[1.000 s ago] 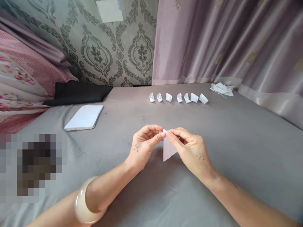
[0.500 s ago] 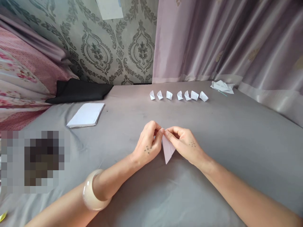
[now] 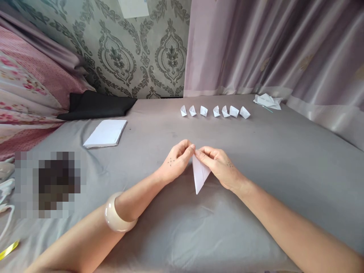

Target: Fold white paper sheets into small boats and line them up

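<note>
Between my hands a folded sheet of white paper [image 3: 200, 172] hangs with its pointed end down, above the grey cloth. My left hand [image 3: 178, 159] pinches its top tip with thumb and forefinger. Pressed close beside it, my right hand [image 3: 218, 163] grips the upper right edge, thumb toward me. The fingers partly hide the top of the paper. Further back stands a row of several small folded paper pieces [image 3: 203, 110], shaped like little boats.
A stack of white paper [image 3: 106, 133] lies at the left, in front of a black cloth [image 3: 96, 107]. Loose paper pieces [image 3: 267, 101] lie at the back right. A yellow strip [image 3: 10, 250] and white cables [image 3: 8, 212] are at the lower left. A pixelated patch covers something nearby.
The view has tilted and shifted slightly. Both hands keep their pinch at the top of the folded paper, and its face has turned a little more toward me.
</note>
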### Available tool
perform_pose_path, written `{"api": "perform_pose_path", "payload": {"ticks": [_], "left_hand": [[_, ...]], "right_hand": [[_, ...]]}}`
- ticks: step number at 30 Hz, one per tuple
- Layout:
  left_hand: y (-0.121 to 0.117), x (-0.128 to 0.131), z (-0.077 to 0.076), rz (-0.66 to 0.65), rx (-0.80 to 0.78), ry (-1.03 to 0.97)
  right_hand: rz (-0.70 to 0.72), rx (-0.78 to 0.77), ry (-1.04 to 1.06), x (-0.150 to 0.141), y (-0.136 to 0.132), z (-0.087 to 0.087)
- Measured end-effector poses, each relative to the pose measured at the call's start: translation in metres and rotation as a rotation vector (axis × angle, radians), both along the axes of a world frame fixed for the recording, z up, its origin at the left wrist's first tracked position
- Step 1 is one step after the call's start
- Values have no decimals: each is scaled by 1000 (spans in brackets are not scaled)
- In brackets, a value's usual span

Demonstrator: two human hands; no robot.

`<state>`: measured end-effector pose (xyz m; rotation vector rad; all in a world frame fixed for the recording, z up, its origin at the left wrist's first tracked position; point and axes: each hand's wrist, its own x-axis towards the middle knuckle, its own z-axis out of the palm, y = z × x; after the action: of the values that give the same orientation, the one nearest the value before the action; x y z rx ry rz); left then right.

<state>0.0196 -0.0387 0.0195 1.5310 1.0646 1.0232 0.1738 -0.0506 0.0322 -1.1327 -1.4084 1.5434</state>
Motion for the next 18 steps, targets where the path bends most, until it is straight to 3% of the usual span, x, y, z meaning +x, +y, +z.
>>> {"api": "perform_pose_path", "payload": {"ticks": [7, 18], "left_hand": [[-2, 1, 3, -78, -107, -103], [-4, 5, 4, -71, -224, -358]], "right_hand": [[-17, -15, 57, 1, 1, -1], [62, 5, 51, 2, -1, -4]]}}
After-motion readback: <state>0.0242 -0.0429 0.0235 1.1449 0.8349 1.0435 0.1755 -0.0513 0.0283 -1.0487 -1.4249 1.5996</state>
